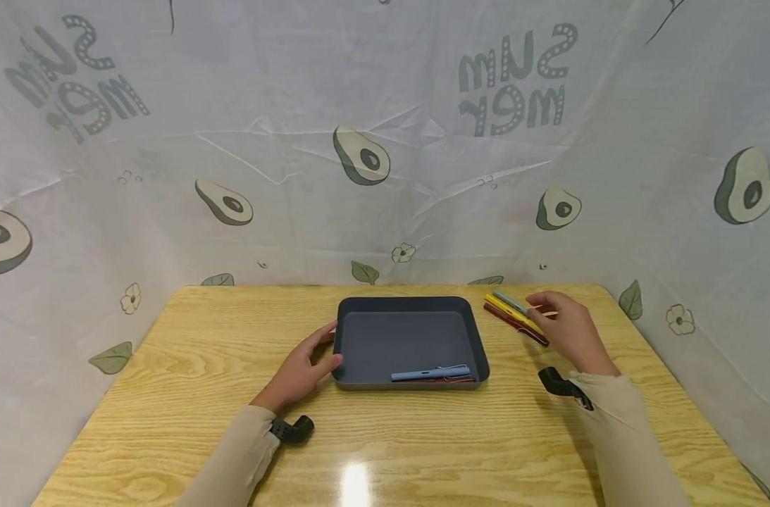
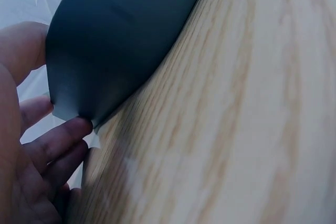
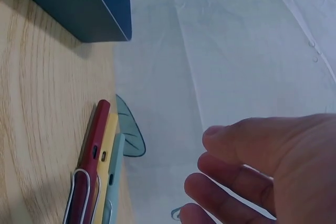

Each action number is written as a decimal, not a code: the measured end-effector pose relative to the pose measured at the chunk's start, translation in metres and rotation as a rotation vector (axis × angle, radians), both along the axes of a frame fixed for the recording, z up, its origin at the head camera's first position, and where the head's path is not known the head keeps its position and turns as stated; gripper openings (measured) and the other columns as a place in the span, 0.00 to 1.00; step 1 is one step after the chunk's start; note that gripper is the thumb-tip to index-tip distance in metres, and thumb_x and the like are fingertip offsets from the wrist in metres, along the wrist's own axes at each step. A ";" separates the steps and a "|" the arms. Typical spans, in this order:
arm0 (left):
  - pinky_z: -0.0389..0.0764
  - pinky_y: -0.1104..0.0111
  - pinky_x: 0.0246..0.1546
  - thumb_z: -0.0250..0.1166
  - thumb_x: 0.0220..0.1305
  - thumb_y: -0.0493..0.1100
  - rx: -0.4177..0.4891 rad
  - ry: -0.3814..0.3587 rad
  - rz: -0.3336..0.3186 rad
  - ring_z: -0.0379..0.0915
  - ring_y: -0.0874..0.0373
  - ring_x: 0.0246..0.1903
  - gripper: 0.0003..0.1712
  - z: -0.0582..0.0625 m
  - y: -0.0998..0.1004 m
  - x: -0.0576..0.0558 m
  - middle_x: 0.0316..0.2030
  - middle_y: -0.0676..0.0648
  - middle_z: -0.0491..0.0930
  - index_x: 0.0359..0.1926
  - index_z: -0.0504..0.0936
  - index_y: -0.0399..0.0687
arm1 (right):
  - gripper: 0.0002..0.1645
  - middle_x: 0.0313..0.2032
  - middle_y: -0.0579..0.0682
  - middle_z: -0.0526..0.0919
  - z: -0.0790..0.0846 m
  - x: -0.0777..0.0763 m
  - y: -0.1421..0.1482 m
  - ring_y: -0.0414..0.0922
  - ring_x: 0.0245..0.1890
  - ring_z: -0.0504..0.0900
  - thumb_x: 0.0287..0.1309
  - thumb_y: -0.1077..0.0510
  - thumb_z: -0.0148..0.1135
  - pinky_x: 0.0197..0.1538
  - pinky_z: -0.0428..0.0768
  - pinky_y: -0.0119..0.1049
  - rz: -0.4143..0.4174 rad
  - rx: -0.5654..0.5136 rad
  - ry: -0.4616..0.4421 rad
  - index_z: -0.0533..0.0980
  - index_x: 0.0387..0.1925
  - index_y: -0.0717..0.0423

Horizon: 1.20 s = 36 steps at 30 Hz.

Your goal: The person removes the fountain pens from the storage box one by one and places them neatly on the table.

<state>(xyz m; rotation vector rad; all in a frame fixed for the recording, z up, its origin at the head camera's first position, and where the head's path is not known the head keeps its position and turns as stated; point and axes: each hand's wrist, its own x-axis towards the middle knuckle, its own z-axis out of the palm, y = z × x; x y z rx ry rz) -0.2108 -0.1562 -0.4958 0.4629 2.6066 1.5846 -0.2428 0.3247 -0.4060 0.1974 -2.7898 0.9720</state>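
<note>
Nearest the viewer, two cream fabric sleeves (image 1: pixel 632 436) are reaching inward over a pale, wood-grained table (image 1: pixel 125 394), and a small black device (image 1: pixel 294 429) is sitting at the left wrist, with a matching black device (image 1: pixel 556 382) at the right.

The left hand (image 1: pixel 302 370) is gripping a dark grey, rectangular tray with rounded corners (image 1: pixel 410 334) at its left side; the thumb is lying over the rim and the fingers are bending against the outer wall, parted only by the wall's thickness. The tray is resting flat in the middle of the table. Inside it, along the near wall, a slim dark red pen (image 1: pixel 466 379) is lying close beside a light blue pen with a wire clip (image 1: pixel 430 373).

Farther right, the right hand (image 1: pixel 565 327) is hovering beside a row of pens, its fingers loosely bent, a small gap showing between thumb and fingertips, and nothing being held. The three pens are lying side by side and slanting, beyond the tray's right wall: a dark red one with a silver clip (image 1: pixel 514 324) nearest, a yellow one (image 1: pixel 513 314) between, and a pale green one (image 1: pixel 510 303) farthest.

Behind the table, a whitish, creased cloth (image 1: pixel 283 204) is hanging, showing printed avocados, leaves, flowers and mirror-reversed "Summer" lettering.
</note>
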 end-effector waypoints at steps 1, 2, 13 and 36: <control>0.55 0.40 0.75 0.66 0.74 0.51 -0.004 -0.001 0.000 0.57 0.44 0.76 0.41 0.001 0.000 0.001 0.72 0.43 0.70 0.81 0.59 0.56 | 0.20 0.57 0.66 0.81 0.000 0.001 -0.001 0.65 0.53 0.81 0.76 0.57 0.59 0.53 0.81 0.62 0.004 0.003 0.003 0.78 0.61 0.64; 0.55 0.40 0.75 0.66 0.74 0.51 -0.008 -0.001 0.000 0.58 0.44 0.76 0.41 0.001 0.000 0.001 0.72 0.43 0.69 0.81 0.59 0.56 | 0.20 0.56 0.66 0.81 0.001 0.001 -0.002 0.65 0.53 0.81 0.76 0.57 0.59 0.53 0.81 0.62 0.006 0.007 0.004 0.78 0.61 0.64; 0.31 0.38 0.76 0.66 0.73 0.54 -0.158 0.160 0.002 0.52 0.40 0.78 0.43 0.000 -0.002 0.005 0.75 0.42 0.66 0.80 0.60 0.48 | 0.20 0.56 0.66 0.81 0.001 0.009 -0.004 0.63 0.51 0.82 0.76 0.57 0.59 0.52 0.82 0.61 0.039 0.031 0.005 0.78 0.61 0.65; 0.29 0.42 0.77 0.63 0.75 0.55 -0.156 0.137 -0.011 0.69 0.45 0.70 0.41 0.000 -0.002 0.025 0.70 0.43 0.73 0.81 0.59 0.50 | 0.16 0.52 0.63 0.83 0.001 0.025 -0.024 0.61 0.51 0.82 0.72 0.58 0.65 0.56 0.80 0.61 0.187 0.021 0.002 0.81 0.54 0.63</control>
